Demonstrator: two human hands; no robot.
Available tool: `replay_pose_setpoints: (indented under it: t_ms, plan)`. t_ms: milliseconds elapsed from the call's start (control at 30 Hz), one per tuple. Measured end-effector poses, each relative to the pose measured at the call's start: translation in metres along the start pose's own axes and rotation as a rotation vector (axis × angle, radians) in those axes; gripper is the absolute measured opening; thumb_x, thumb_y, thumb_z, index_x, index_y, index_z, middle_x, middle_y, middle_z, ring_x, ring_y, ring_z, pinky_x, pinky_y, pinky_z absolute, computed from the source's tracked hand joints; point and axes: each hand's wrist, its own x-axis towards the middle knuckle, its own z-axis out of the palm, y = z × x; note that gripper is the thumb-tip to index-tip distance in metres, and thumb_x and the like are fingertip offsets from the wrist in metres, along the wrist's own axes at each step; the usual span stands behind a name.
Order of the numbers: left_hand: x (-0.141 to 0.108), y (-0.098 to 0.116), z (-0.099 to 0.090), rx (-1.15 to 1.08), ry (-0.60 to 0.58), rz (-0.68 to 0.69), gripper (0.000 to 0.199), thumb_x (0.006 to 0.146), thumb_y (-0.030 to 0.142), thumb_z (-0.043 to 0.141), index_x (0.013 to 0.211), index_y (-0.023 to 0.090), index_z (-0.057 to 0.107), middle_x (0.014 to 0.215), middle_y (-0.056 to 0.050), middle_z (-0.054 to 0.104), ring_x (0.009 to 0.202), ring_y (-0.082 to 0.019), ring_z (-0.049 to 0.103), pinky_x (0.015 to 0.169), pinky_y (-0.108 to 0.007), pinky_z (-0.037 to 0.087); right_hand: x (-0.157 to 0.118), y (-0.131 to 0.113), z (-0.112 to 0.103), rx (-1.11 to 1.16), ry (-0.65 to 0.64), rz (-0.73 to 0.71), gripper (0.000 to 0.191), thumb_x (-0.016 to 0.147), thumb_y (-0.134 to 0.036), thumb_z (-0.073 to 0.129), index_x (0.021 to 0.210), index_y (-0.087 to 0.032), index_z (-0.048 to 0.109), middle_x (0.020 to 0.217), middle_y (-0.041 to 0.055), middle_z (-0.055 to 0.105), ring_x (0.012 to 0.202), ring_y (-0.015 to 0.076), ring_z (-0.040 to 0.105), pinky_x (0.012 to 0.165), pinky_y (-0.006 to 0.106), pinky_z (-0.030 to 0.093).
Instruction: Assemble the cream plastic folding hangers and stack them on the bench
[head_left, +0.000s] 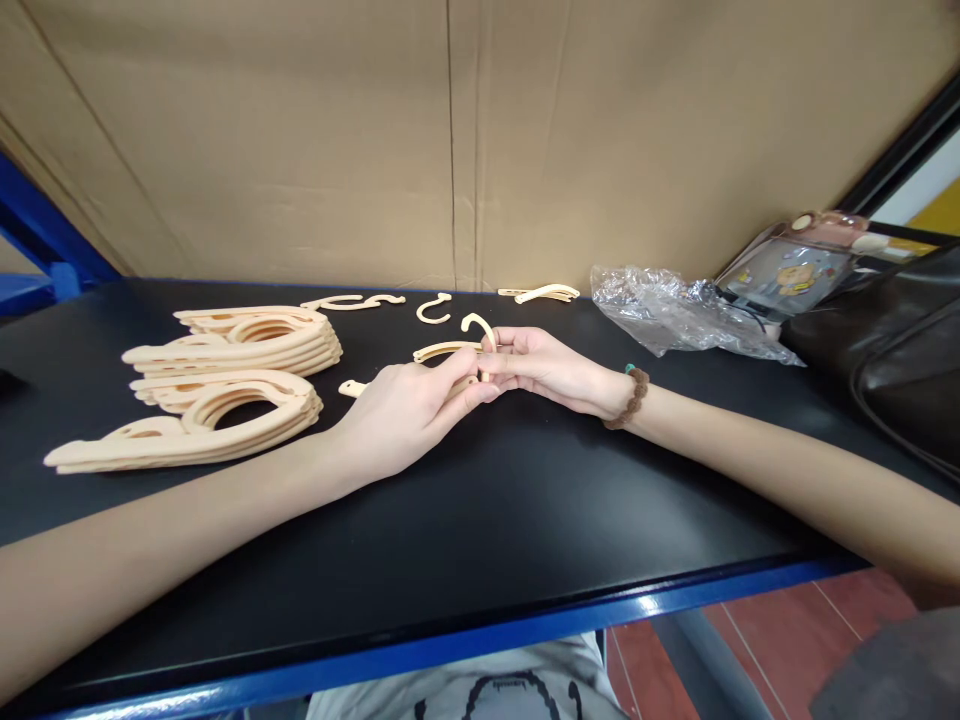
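Observation:
My left hand (409,410) is closed on a cream plastic hanger arm (352,388), whose holed end sticks out to the left past the fingers. In a pinch, my right hand (536,368) holds a cream hanger hook (480,325) with its curve pointing up. The two hands meet over the middle of the table, where the hook's lower end touches or nearly touches the arm; fingers cover the joint. Just behind them is another curved hanger arm (448,349), partly hidden. A loose hook (433,308) lies farther back.
Stacks of folded cream hangers (225,345) stand at the left of the black table (480,540). More hanger pieces (547,293) lie near the cardboard wall (360,140). At right are a crumpled clear plastic bag (675,315) and a dark leather bag (892,340).

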Motion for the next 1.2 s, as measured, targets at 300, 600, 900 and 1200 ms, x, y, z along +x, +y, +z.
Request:
replay_pose_setpoints:
  t_ms: [300,600,900,1200]
  plan:
    - [0.0008,0.0025,0.0010,0.033,0.006,0.008,0.033,0.095,0.048,0.031,0.088,0.022,0.051,0.049,0.007,0.039,0.042,-0.013,0.041,0.049,-0.023,0.026,-0.0004,-0.0007,-0.0013,-0.018,-0.024,0.019,0.025,0.079,-0.033,0.070,0.076,-0.017,0.051,0.075,-0.0017,0.065,0.070,0.0085,0.063,0.069,0.022,0.052]
    - [-0.0016,0.0001,0.0013,0.037,0.058,0.073,0.034,0.095,0.049,0.033,0.085,0.023,0.053,0.049,0.007,0.042,0.040,-0.011,0.037,0.049,-0.023,0.025,-0.0019,-0.0017,-0.0001,0.001,-0.034,0.055,0.020,0.082,-0.029,0.067,0.077,-0.016,0.053,0.074,-0.0019,0.065,0.069,0.0079,0.064,0.069,0.021,0.052]
    - [-0.0024,0.0016,0.0009,0.069,0.041,0.116,0.035,0.096,0.047,0.032,0.092,0.024,0.058,0.051,0.007,0.044,0.040,-0.011,0.037,0.047,-0.022,0.025,-0.0046,-0.0065,0.0012,-0.020,-0.009,0.132,0.028,0.076,-0.035,0.074,0.078,-0.015,0.054,0.073,-0.0007,0.066,0.070,0.0088,0.065,0.070,0.022,0.054]
    - [-0.0020,0.0022,-0.0003,0.068,0.036,0.126,0.034,0.095,0.046,0.033,0.097,0.026,0.061,0.050,0.007,0.044,0.041,-0.010,0.037,0.048,-0.021,0.026,-0.0055,-0.0059,0.0033,-0.026,0.030,0.129,0.030,0.075,-0.037,0.074,0.076,-0.015,0.053,0.071,-0.0007,0.066,0.069,0.0095,0.065,0.068,0.022,0.054]
